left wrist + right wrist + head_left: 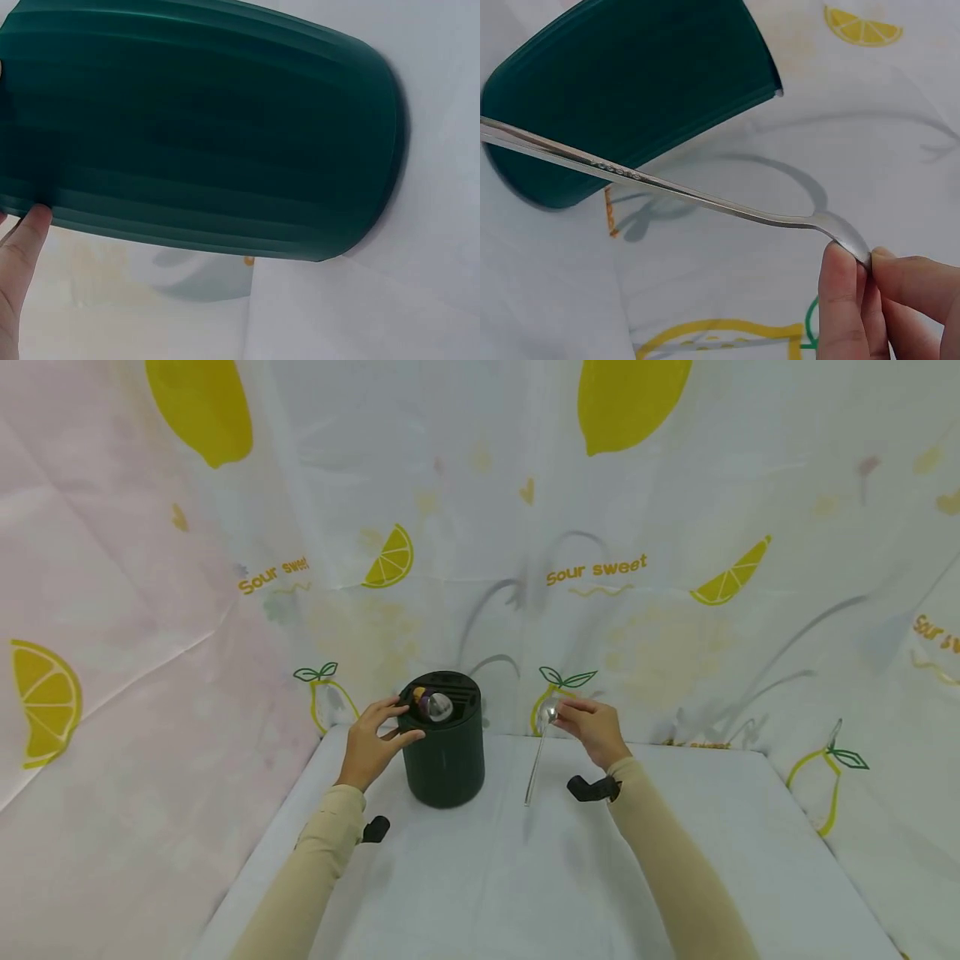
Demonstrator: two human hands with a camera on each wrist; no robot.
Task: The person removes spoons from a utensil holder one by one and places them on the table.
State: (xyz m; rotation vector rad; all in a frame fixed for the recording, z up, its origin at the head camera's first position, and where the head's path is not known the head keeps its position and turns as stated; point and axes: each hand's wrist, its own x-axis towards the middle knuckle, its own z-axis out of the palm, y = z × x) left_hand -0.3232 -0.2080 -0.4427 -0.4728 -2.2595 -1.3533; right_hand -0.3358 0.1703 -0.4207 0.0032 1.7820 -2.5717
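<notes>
A dark green cylindrical utensil holder (444, 768) stands upright on the table, with a slotted black top. Out of its opening shows a rounded shiny metal end (439, 707) beside a brown and purple piece of unclear kind. My left hand (372, 743) holds the holder's left side near the rim, thumb in front and fingers farther back; in the left wrist view a fingertip (39, 216) touches its ribbed wall. To the right of the holder, my right hand (595, 727) pinches a metal spoon (705, 199) by its bowl. The spoon's long handle points down, apart from the holder.
A white-covered table (480, 877) lies beneath both hands. Close behind it hangs a pale curtain (480, 485) with lemon prints and lettering, which continues along the left and right sides.
</notes>
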